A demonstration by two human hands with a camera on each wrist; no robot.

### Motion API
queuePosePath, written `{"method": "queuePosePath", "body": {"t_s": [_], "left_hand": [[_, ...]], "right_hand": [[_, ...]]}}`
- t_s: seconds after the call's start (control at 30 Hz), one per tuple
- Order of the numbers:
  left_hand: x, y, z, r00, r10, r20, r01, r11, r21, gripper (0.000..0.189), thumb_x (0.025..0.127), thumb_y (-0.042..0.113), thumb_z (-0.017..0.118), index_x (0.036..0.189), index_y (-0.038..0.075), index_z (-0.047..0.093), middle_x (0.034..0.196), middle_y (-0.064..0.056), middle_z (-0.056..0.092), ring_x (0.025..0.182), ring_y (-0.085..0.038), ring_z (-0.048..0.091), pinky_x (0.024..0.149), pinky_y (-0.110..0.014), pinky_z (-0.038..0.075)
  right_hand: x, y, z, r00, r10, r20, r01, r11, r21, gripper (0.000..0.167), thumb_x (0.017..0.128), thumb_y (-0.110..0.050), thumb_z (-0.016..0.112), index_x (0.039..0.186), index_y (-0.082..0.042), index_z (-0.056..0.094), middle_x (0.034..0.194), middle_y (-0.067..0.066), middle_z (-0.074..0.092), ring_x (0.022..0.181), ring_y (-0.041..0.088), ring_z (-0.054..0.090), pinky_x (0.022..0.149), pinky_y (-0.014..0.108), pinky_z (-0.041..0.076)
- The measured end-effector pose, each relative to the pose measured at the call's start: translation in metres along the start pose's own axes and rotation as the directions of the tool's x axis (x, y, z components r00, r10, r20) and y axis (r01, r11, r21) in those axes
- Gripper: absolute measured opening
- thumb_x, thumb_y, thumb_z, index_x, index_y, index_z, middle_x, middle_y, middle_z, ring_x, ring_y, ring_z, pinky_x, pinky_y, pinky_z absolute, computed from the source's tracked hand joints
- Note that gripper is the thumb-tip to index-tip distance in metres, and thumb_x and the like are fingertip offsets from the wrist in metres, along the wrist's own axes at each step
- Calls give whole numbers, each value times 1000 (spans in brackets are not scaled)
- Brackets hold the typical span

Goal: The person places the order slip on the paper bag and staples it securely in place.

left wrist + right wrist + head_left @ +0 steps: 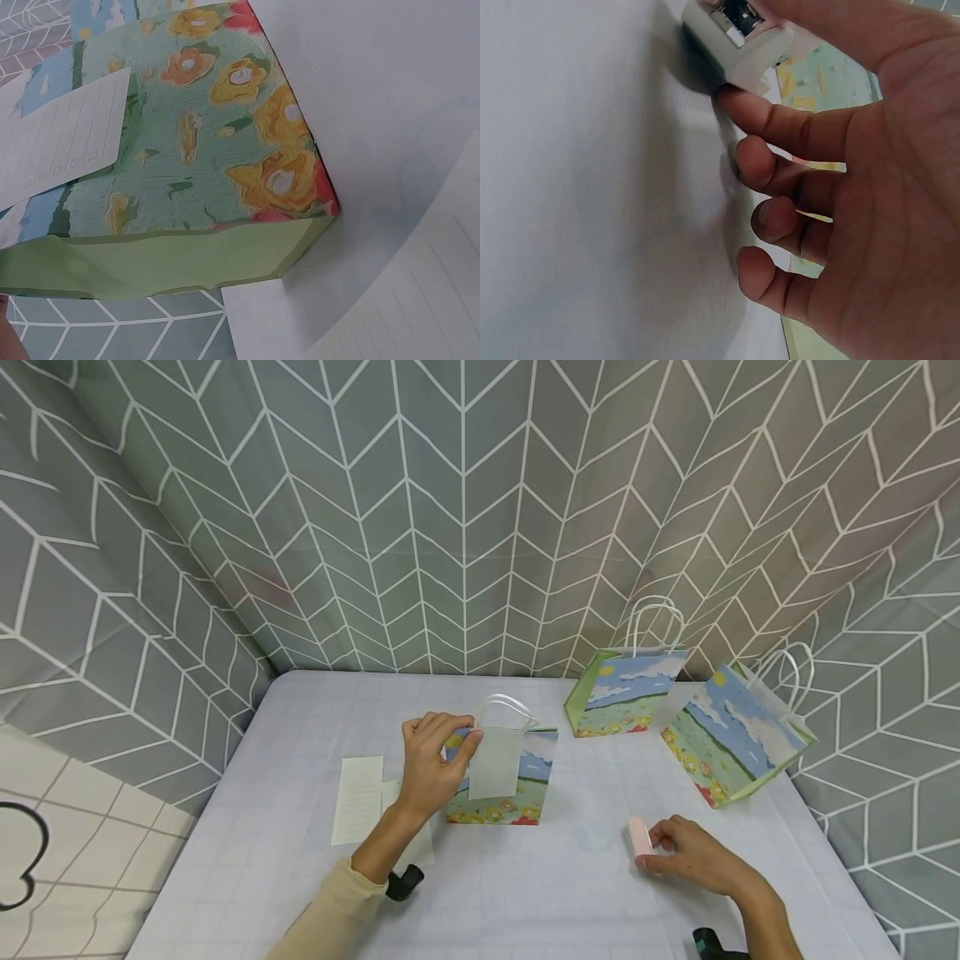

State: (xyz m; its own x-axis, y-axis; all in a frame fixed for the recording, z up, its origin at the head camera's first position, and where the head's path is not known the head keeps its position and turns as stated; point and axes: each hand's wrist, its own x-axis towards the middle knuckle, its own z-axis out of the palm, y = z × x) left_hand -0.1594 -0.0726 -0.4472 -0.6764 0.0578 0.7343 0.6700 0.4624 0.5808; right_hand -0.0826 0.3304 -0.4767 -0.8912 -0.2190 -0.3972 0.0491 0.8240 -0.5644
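Note:
My left hand (435, 756) pinches a lined paper slip (495, 764) at the top edge of a paper gift bag (534, 789), thumb in front and fingers behind. The bag stands upright, printed with sky, meadow and flowers; in the left wrist view the slip (67, 139) lies over its front and the green side panel (172, 262) shows. At the right, my right hand (693, 856) holds a small pale pink mini stapler (640, 838) between thumb and index finger, low over the table. Its metal part (739, 16) shows in the right wrist view, with the other fingers loosely curled.
Two matching gift bags stand at the back right, one upright (630, 693) and one turned at an angle (738, 735). Left of my left hand, a lined slip (357, 800) lies flat beside another slip (416, 847), partly under my forearm. A patterned curtain (465, 527) borders the white table (300, 710).

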Motion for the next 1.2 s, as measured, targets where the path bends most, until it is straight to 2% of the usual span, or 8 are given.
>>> {"method": "queuePosePath", "body": {"t_s": [0.53,0.7,0.77,1.03,1.2], "left_hand": [[0,1,0,1000,14,-4,-14,1000,10,14,91,21,74,103,14,74,95,1,72,92,-19,62,88,-47,28],[0,1,-1,1000,9,-3,-9,1000,0,15,91,19,75,104,13,74,96,-1,73,89,-24,62,86,-47,27],[0,1,-1,1000,9,-4,-9,1000,-4,15,91,19,75,104,12,74,96,-1,73,89,-26,62,86,-47,27],[-1,3,-1,1000,3,0,-3,1000,1,15,93,22,73,104,12,74,96,-1,73,90,-18,60,87,-46,27],[-1,3,-2,1000,2,-3,-2,1000,11,15,92,22,73,104,12,74,96,-1,73,90,-18,61,87,-47,28]], "right_hand": [[0,-11,-1,998,-67,-7,67,998,-5,45,84,-39,81,105,-7,59,90,5,49,85,21,43,70,30,34],[0,-11,-4,994,-104,-14,104,995,7,46,85,-41,79,109,-7,59,93,5,49,85,20,44,69,30,35],[1,-12,-4,994,-106,-22,107,994,9,47,86,-42,78,111,-7,60,95,5,50,86,21,45,70,31,37],[6,-16,1,991,-102,-92,102,995,-1,49,88,-44,76,120,-9,61,108,3,56,94,20,48,78,34,43],[11,-24,1,988,-107,-115,105,994,-23,51,89,-47,74,121,-10,61,108,2,56,94,19,49,81,39,43]]}}
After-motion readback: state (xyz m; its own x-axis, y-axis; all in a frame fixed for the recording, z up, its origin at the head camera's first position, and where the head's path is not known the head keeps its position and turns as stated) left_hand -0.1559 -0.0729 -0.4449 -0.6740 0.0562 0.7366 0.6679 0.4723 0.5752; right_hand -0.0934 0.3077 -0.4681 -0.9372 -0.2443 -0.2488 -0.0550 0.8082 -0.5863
